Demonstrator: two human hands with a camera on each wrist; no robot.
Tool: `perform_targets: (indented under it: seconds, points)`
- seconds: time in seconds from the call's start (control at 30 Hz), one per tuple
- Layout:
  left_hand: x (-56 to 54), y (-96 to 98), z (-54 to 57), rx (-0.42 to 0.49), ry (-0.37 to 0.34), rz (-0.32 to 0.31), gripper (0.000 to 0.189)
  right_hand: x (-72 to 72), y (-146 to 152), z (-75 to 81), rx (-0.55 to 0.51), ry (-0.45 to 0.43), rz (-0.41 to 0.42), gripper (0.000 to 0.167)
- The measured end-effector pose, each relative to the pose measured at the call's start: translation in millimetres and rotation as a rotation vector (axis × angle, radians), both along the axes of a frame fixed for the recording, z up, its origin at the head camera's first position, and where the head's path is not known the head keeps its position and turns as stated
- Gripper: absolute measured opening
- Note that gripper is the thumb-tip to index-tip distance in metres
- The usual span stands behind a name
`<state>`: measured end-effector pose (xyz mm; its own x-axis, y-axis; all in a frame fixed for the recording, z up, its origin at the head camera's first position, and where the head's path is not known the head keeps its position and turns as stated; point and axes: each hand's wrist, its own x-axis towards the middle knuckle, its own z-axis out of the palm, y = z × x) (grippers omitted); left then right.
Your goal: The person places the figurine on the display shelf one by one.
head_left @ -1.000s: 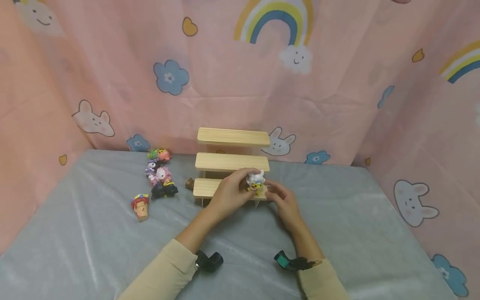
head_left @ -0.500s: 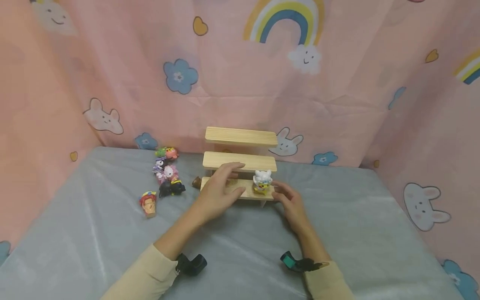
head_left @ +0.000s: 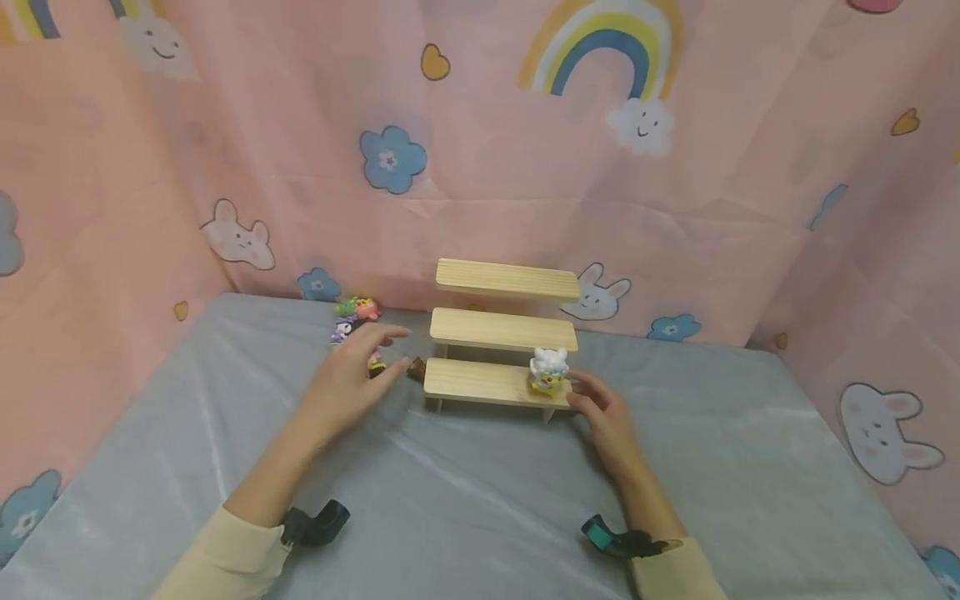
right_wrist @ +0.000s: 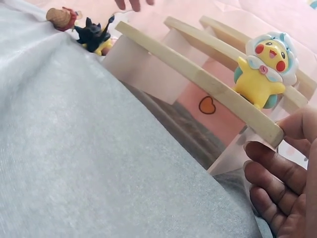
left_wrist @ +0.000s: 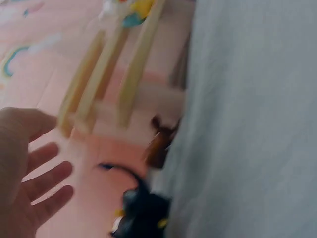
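One placement looks done: the yellow toy figure (head_left: 549, 372) stands upright on the right end of the wooden stand's (head_left: 480, 381) bottom shelf. The left hand (head_left: 337, 392), fingers spread and holding nothing, is now beside the loose toys (head_left: 343, 330), having left the shelf since the previous frame; picking one up would call for closing those fingers. The right hand (head_left: 611, 421) touches the shelf's end; whether it grips, I cannot tell.
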<state>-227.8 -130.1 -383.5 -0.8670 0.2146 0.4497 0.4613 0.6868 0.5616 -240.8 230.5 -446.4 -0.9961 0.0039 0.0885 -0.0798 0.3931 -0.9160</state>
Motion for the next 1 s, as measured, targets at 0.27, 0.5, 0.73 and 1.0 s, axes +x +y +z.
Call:
perform_targets:
  seconds: [0.27, 0.5, 0.73, 1.0]
  points:
    - [-5.1, -27.4, -3.7, -0.133, -0.096, -0.013, 0.039, 1.1, -0.3, 4.0, 0.015, -0.029, 0.002, 0.035]
    - [-10.8, -40.8, -22.1, -0.289, -0.142, -0.035, 0.041, 1.1, -2.6, 2.3, 0.03, -0.057, -0.028, 0.035]
    - [-12.2, -48.2, -32.0, -0.311, -0.165, -0.035, 0.045, 1.8, -3.0, 0.9, 0.066, -0.033, -0.032, 0.033]
    - [-11.4, -48.0, -33.3, -0.28, -0.202, -0.072, 0.048, 2.7, -2.2, 1.5, 0.048, -0.031, -0.031, 0.034]
